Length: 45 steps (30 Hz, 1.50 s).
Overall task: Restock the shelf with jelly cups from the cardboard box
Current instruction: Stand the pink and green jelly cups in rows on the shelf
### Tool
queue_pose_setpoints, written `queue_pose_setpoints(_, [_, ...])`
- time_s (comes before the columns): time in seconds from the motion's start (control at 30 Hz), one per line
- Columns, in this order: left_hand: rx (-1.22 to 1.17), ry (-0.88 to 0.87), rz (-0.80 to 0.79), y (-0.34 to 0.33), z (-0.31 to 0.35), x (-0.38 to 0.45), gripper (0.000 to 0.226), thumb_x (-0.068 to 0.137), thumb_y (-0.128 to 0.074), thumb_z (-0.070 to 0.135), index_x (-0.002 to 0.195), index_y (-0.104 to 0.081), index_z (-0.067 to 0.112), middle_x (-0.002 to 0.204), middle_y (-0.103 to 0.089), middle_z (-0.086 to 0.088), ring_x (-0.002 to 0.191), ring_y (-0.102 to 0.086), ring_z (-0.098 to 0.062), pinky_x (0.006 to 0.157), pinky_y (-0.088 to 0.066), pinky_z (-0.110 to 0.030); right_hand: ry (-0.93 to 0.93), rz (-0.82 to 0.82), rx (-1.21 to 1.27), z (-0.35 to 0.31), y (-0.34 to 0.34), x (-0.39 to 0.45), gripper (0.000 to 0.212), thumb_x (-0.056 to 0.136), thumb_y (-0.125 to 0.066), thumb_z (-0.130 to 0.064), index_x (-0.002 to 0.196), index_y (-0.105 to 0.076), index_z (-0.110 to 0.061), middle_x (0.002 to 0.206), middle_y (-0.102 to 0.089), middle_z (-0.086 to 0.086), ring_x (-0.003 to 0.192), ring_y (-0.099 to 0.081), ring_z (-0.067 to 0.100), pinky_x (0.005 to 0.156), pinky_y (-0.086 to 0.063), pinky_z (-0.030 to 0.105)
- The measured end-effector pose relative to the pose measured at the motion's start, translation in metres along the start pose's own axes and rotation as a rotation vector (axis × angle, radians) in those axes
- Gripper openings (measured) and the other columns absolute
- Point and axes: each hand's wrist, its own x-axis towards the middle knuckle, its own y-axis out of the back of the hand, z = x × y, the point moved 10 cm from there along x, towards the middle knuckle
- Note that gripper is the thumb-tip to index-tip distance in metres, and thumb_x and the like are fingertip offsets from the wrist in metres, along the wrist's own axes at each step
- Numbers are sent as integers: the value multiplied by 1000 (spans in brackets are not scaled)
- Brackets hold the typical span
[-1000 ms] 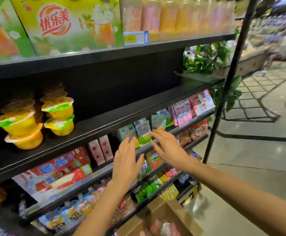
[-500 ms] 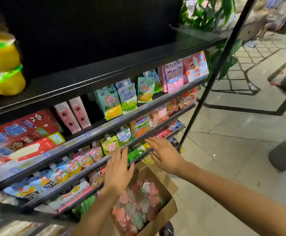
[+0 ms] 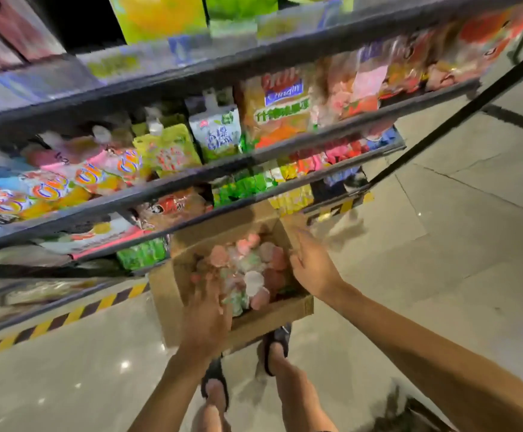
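Down on the floor (image 3: 441,275), the open cardboard box (image 3: 272,316) sits hard against the foot of the shelf (image 3: 191,179), its far flap touching the lowest rail. Pale tiles lie open to the right of the box and in front of it, where two feet in dark sandals (image 3: 277,344) stand just beside its near wall. A yellow-and-black hazard stripe (image 3: 76,313) runs along the shelf base to the left. A black slanted post (image 3: 441,126) bounds the shelf's right end, with clear floor beyond it.

Jelly cups (image 3: 251,269), pink, white and green, fill the box loosely up to near its rim. Above, the shelf tiers are packed with pouches and bags (image 3: 216,132) pressing up to the front rails.

Both bare forearms reach forward and down from the lower edge of the view. The left hand (image 3: 205,322) is inside the box over its near-left corner, palm down, fingers spread and blurred onto the cups; whether that grip has closed on any cup I cannot tell. The right hand (image 3: 311,266) hangs at the box's right wall, wrist bent, fingers loosely extended and apart, palm turned toward the cups, holding nothing.
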Motion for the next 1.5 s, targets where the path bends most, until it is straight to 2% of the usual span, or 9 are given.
queue_pose_setpoints(0.1, [-84, 47, -120, -77, -25, 1, 52, 87, -51, 35, 137, -38, 28, 123, -55, -5, 104, -58, -30, 82, -52, -43, -129, -69, 44, 68, -67, -2, 50, 92, -47, -17, 141, -46, -7, 131, -56, 13, 120, -52, 26, 105, -35, 26])
queue_pose_setpoints(0.27, [-86, 235, -255, -177, -75, 30, 53, 91, -54, 39, 139, -37, 27, 130, -51, -7, 118, -51, -29, 95, -46, -43, -289, -241, 106, 148, -167, 2, 36, 100, -49, -10, 135, -51, -7, 125, -58, 6, 115, -56, 15, 73, -30, -6])
queue_pose_setpoints(0.43, [-79, 294, -338, -278, -117, 84, 44, 94, -50, 44, 128, -50, 17, 112, -63, -15, 104, -61, -38, 79, -49, -39, -460, -264, 105, 225, -259, 27, 31, 100, -49, -27, 125, -56, -9, 121, -62, 9, 112, -59, 28, 84, -42, 26])
queue_pose_setpoints(0.7, [-111, 247, -198, -360, -138, 175, 53, 92, -59, 45, 134, -49, 14, 128, -60, -10, 119, -54, -29, 89, -40, -30, -559, -387, 285, 303, -388, 89, 49, 91, -67, -38, 132, -52, -17, 114, -62, -4, 97, -60, 10, 96, -52, 34])
queue_pose_setpoints(0.83, [-139, 282, -244, -400, -148, 193, 62, 86, -53, 64, 126, -52, 16, 114, -64, -12, 105, -62, -34, 84, -47, -35, -524, -386, -105, 334, -409, 100, 55, 83, -51, -69, 122, -56, -31, 116, -62, -1, 110, -58, 22, 92, -47, 38])
queue_pose_setpoints(0.9, [-185, 303, -246, -417, -153, 197, 77, 73, -39, 81, 116, -55, 20, 102, -67, -9, 94, -65, -33, 81, -54, -42, -466, -382, -260, 335, -407, 101, 50, 87, -49, -63, 124, -51, -30, 118, -62, 2, 112, -58, 27, 91, -46, 41])
queue_pose_setpoints(1.23, [-215, 327, -188, -390, -153, 189, 41, 92, -58, 37, 122, -55, 10, 115, -63, -17, 107, -58, -36, 81, -46, -38, -328, -338, -200, 302, -379, 100, 27, 97, -46, -39, 112, -58, -19, 103, -66, 5, 95, -64, 25, 82, -52, 34])
queue_pose_setpoints(1.37, [-214, 245, -159, -338, -146, 174, 44, 86, -63, 38, 122, -57, 13, 114, -63, -14, 108, -57, -33, 88, -47, -37, -261, -280, 73, 264, -345, 93, 26, 93, -61, -35, 114, -60, -20, 98, -59, -9, 89, -60, 3, 70, -44, 8])
queue_pose_setpoints(1.5, [-195, 174, -185, -271, -140, 158, 44, 80, -58, 47, 113, -60, 19, 106, -66, -8, 97, -63, -29, 78, -54, -43, -28, -324, -87, 208, -298, 88, 39, 81, -64, -39, 115, -64, -18, 109, -66, 7, 102, -59, 26, 93, -43, 32])
